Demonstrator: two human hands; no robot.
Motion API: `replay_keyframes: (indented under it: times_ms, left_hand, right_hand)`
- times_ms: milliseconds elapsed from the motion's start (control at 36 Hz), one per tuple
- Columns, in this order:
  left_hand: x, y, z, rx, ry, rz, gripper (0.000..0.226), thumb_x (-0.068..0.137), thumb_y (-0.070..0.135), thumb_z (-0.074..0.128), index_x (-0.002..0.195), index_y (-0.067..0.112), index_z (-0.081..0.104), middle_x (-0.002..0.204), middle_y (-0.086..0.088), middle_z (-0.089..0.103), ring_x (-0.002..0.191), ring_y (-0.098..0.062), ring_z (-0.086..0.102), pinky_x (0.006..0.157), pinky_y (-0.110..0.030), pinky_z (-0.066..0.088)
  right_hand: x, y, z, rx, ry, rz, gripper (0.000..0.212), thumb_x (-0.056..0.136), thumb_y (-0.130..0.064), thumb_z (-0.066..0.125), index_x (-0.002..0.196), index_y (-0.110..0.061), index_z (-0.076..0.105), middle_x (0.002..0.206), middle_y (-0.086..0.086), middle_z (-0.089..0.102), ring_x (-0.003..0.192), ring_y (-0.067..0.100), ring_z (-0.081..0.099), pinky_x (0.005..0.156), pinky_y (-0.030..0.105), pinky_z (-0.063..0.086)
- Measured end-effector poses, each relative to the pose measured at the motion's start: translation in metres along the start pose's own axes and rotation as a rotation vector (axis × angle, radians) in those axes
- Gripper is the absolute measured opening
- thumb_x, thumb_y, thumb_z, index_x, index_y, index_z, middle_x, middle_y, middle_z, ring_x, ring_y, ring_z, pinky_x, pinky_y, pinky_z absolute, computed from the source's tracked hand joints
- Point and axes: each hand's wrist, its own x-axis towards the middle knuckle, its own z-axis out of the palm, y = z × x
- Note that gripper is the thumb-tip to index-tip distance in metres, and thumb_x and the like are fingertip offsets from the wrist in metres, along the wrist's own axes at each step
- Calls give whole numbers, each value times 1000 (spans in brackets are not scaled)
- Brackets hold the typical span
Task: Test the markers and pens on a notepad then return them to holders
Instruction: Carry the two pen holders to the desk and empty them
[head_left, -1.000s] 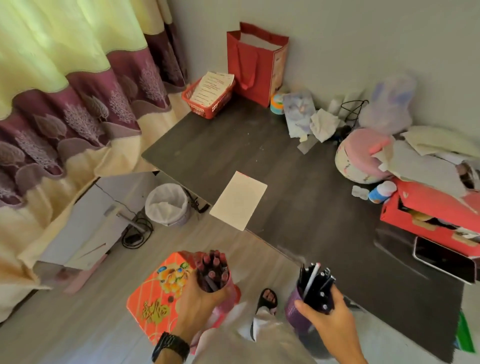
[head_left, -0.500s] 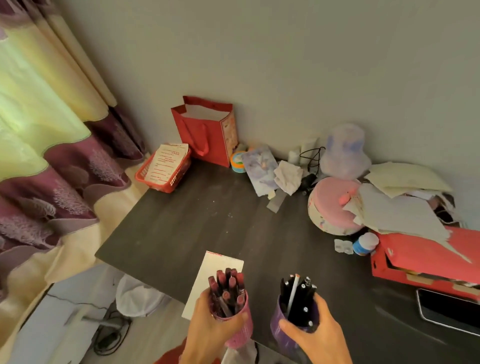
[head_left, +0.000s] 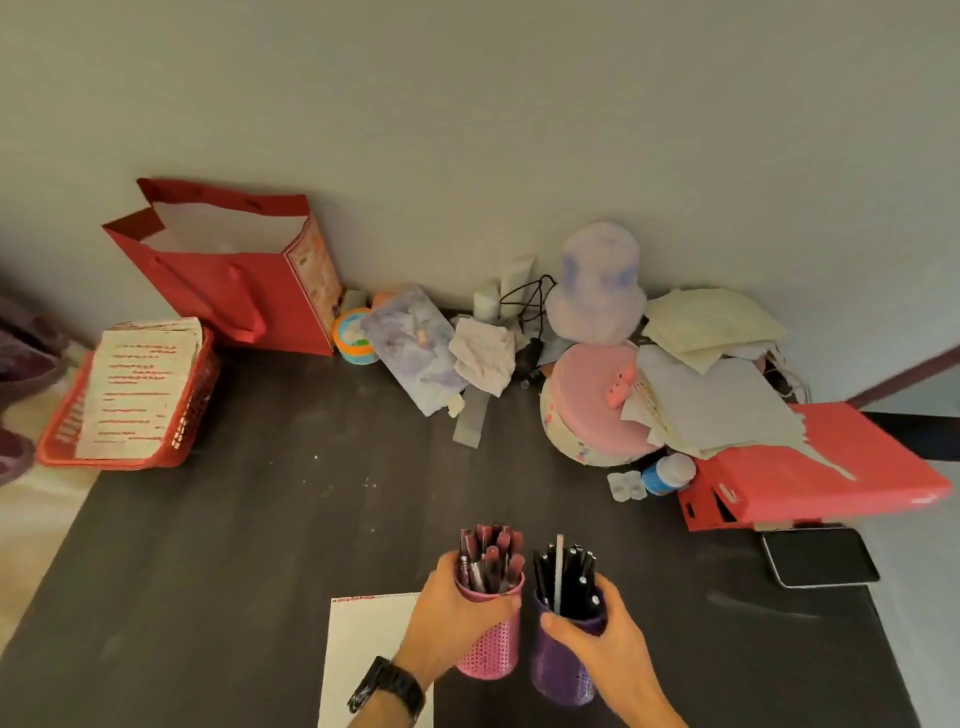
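Note:
My left hand (head_left: 451, 618) grips a pink mesh holder (head_left: 492, 649) full of red markers (head_left: 491, 553). Right beside it, my right hand (head_left: 610, 642) grips a purple mesh holder (head_left: 558, 667) packed with black pens (head_left: 569, 574). Both holders stand upright over the near part of the dark table (head_left: 270, 519); I cannot tell whether they touch it. A white notepad (head_left: 363, 654) with a red top strip lies on the table just left of my left wrist, partly covered by it.
A red basket with a printed sheet (head_left: 130, 400) sits at the table's far left, a red gift bag (head_left: 234, 270) behind it. Clutter lines the back wall: a pink round box (head_left: 587, 410), papers, a red box (head_left: 826, 467). A phone (head_left: 821, 556) lies at right.
Both hands have carried the holders from over the floor in front of the table forward to above the tabletop, close together. The view has swung up towards the wall.

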Motion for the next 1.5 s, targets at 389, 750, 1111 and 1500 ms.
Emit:
replay_keyframes:
  times_ms: [389, 750, 1111, 1500]
  left_hand:
    - [87, 33, 33, 111, -206, -136, 95, 61, 72, 72, 135, 23, 40, 115, 4, 62, 103, -18, 62, 92, -37, 52]
    - [84, 46, 50, 142, -380, -234, 143, 49, 76, 74, 156, 23, -5, 132, -4, 56, 116, -26, 60, 104, -45, 47]
    - [45, 32, 58, 434, -428, -213, 139, 63, 72, 72, 151, 29, -26, 146, 2, 48, 128, -23, 52, 110, -38, 38]
    - [19, 20, 53, 361, -442, -276, 131, 62, 66, 79, 155, 35, -9, 149, 5, 42, 134, -24, 45, 111, -38, 35]
  right_hand:
    - [87, -11, -25, -162, 78, 205, 82, 62, -61, 86, 119, -25, 40, 97, -12, 60, 81, 6, 63, 56, 19, 44]
    - [101, -18, -52, -392, -103, 183, 95, 61, -90, 58, 133, -28, 50, 114, -2, 60, 98, 17, 63, 77, 27, 51]
    - [64, 16, -68, -478, -252, 280, 119, 50, -98, 51, 146, -28, 40, 127, -2, 61, 101, 16, 59, 83, 28, 46]
    - [27, 31, -74, -405, -248, 279, 128, 55, -96, 55, 157, -24, 25, 137, 5, 58, 112, 22, 62, 91, 30, 53]
